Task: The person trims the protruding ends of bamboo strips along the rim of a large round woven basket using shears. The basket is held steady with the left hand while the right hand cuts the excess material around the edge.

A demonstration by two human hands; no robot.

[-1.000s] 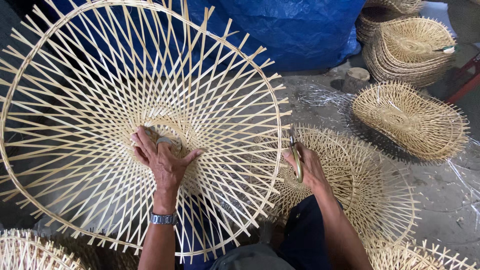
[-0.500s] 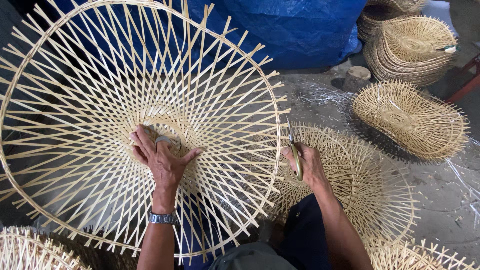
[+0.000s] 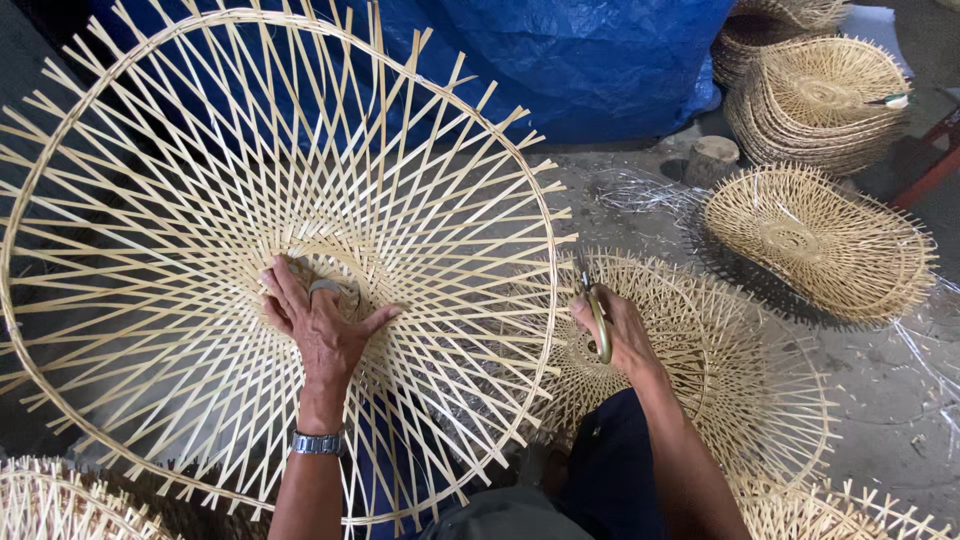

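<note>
We see a large round openwork frame of pale split-bamboo strips [image 3: 200,200] filling the left of the view, tilted up toward us. Its flat, thin strips cross one another in a radiating lattice, bound near the edge by a single bent bamboo hoop, past which the cut ends stick out like spikes. Toward the middle the strips crowd into a tighter, darker woven hub.

Our left hand [image 3: 320,325] lies flat on that hub, fingers spread and pressed against the weave, the thumb angled out to the right; it grips nothing closed but bears on the strips. A silver metal wristwatch [image 3: 318,443] circles the wrist.

Our right hand [image 3: 620,335] is curled around a pair of scissors with brass-coloured handles [image 3: 597,320], the blades pointing up at the frame's right rim, just beside the protruding strip ends. We cannot tell whether the blades are parted.

Under the right hand lies a second, flatter round bamboo weave [image 3: 720,380] on the grey concrete floor [image 3: 880,400]. Farther right sits a shallow oval woven basket [image 3: 820,245], and behind it a stack of nested woven baskets [image 3: 820,100]. A crumpled blue plastic tarpaulin [image 3: 590,60] lies behind the frame.
</note>
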